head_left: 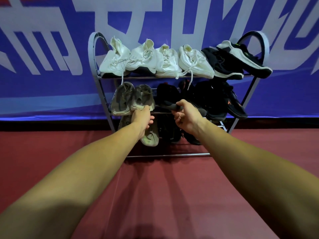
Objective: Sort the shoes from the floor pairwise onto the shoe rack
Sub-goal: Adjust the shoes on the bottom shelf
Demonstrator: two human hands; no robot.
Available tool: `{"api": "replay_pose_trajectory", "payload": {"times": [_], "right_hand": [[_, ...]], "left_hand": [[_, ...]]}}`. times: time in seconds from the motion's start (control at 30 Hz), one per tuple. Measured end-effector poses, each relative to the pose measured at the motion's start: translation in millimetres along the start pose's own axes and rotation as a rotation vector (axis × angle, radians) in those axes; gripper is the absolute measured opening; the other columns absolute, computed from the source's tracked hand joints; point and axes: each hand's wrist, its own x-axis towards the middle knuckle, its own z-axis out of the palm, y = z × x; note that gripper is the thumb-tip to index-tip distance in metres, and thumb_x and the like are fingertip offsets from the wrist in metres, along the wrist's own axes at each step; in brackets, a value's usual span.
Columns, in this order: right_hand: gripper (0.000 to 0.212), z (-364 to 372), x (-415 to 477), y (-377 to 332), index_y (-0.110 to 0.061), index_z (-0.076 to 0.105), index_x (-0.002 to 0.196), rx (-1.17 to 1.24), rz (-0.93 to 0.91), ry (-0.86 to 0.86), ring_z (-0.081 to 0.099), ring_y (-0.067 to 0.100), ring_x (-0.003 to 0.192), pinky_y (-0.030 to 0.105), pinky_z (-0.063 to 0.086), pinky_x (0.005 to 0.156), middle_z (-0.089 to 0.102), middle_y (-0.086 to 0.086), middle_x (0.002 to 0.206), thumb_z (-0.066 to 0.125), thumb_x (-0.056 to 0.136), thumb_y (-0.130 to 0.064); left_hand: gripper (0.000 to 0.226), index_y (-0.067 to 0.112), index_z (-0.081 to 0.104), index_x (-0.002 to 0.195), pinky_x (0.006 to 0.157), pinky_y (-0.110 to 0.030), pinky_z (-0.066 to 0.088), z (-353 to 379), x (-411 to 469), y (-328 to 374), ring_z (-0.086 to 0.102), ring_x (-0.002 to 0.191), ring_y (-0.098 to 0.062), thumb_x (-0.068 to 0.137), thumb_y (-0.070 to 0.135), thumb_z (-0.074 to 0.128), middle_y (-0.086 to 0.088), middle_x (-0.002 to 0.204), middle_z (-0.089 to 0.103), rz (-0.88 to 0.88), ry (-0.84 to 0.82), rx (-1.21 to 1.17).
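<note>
A three-tier shoe rack stands on the red floor against a blue banner with large pale lettering. Both bare arms reach far out to its middle shelf. The left hand meets the near sole edge of the grey shoe, which sits second from the left on that shelf, just beside a matching grey shoe at the left end. The hand's lower fingers are curled, but it cannot be told whether it really grips the sole. The right hand pinches the near toe of a black shoe in the middle of the same shelf, with the thumb on top and the fingers curled beneath. More black shoes with orange marks fill the right part of that shelf. On the top shelf, four white shoes stand in a row from the left, their laces hanging down, and a black pair with white soles lies at the right end, the outer one tilted. On the bottom shelf an olive-grey shoe shows below the left hand, with dark shoes to its right, partly hidden.
</note>
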Motion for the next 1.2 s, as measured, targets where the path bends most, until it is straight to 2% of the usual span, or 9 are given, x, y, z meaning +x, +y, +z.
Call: {"api": "replay_pose_trajectory", "payload": {"times": [0.2, 0.3, 0.37, 0.43, 0.63, 0.77, 0.93, 1.1, 1.2], "right_hand": [[0.019, -15, -4, 18, -0.01, 0.059, 0.084, -0.157, 0.133, -0.082, 0.037, 0.004, 0.039, 0.015, 0.026, 0.043, 0.058, 0.003, 0.07, 0.054, 0.097, -0.023], [0.02, -23, -7, 20, -0.016, 0.057, 0.084, -0.193, 0.119, -0.041, 0.043, 0.007, 0.051, 0.017, 0.025, 0.048, 0.062, 0.011, 0.086, 0.061, 0.095, -0.032], [0.03, -29, -9, 18, -0.012, 0.065, 0.099, -0.187, 0.115, -0.03, 0.046, 0.008, 0.053, 0.02, 0.027, 0.051, 0.071, 0.022, 0.108, 0.065, 0.092, -0.042], [0.053, -35, -12, 17, -0.01, 0.063, 0.123, -0.145, 0.117, 0.02, 0.052, 0.007, 0.046, 0.02, 0.032, 0.05, 0.076, 0.013, 0.094, 0.066, 0.088, -0.051], [0.017, -50, -13, 10, -0.009, 0.061, 0.096, 0.133, -0.059, 0.258, 0.043, 0.006, 0.031, 0.016, 0.028, 0.033, 0.067, 0.009, 0.075, 0.066, 0.091, -0.025], [0.014, -49, -17, 5, -0.012, 0.056, 0.095, 0.077, -0.172, 0.243, 0.041, 0.003, 0.029, 0.018, 0.027, 0.03, 0.061, 0.011, 0.077, 0.068, 0.092, -0.017], [0.018, -49, -26, 5, -0.015, 0.054, 0.082, 0.05, -0.203, 0.279, 0.047, -0.001, 0.03, 0.015, 0.031, 0.03, 0.067, 0.015, 0.094, 0.069, 0.092, -0.015], [0.013, -46, -32, -2, -0.006, 0.059, 0.098, 0.028, -0.166, 0.32, 0.041, 0.0, 0.024, 0.013, 0.029, 0.028, 0.061, 0.01, 0.077, 0.068, 0.093, -0.014], [0.021, -47, -30, -4, 0.0, 0.062, 0.111, 0.001, -0.166, 0.328, 0.04, 0.002, 0.024, 0.014, 0.027, 0.028, 0.061, 0.02, 0.089, 0.066, 0.094, -0.012]], "left_hand": [[0.053, 0.005, 0.055, 0.128, 0.052, -0.023, 0.035, 12, -11, -19, 0.055, 0.07, -0.014, 0.101, 0.045, 0.033, -0.004, 0.089, 0.065, -0.154, -0.156, 0.069], [0.054, 0.007, 0.053, 0.133, 0.054, -0.023, 0.036, 14, -10, -19, 0.056, 0.07, -0.013, 0.102, 0.048, 0.034, -0.003, 0.09, 0.065, -0.134, -0.167, 0.09], [0.057, 0.006, 0.053, 0.132, 0.055, -0.022, 0.037, 14, -10, -18, 0.058, 0.074, -0.013, 0.101, 0.051, 0.035, -0.004, 0.098, 0.066, -0.152, -0.218, 0.099], [0.059, 0.007, 0.055, 0.129, 0.057, -0.022, 0.039, 15, -14, -15, 0.06, 0.082, -0.014, 0.1, 0.055, 0.037, -0.006, 0.109, 0.067, -0.159, -0.278, 0.11], [0.041, 0.02, 0.057, 0.117, 0.056, -0.021, 0.042, 35, -18, -6, 0.065, 0.082, -0.013, 0.094, 0.053, 0.054, -0.005, 0.104, 0.072, -0.064, -0.3, 0.029], [0.038, 0.013, 0.062, 0.119, 0.05, -0.018, 0.04, 44, -14, -6, 0.059, 0.063, -0.008, 0.094, 0.043, 0.059, -0.003, 0.095, 0.071, -0.048, -0.268, 0.031], [0.031, 0.013, 0.063, 0.113, 0.051, -0.017, 0.039, 46, -10, -6, 0.059, 0.063, -0.005, 0.096, 0.038, 0.059, -0.001, 0.09, 0.069, -0.043, -0.261, 0.011], [0.034, 0.01, 0.063, 0.109, 0.052, -0.017, 0.04, 47, -9, -5, 0.059, 0.065, -0.005, 0.097, 0.041, 0.058, 0.001, 0.087, 0.069, 0.008, -0.244, 0.025], [0.04, 0.01, 0.061, 0.113, 0.05, -0.017, 0.039, 46, -6, -7, 0.061, 0.068, -0.006, 0.097, 0.047, 0.055, 0.0, 0.094, 0.07, 0.032, -0.235, 0.083]]}}
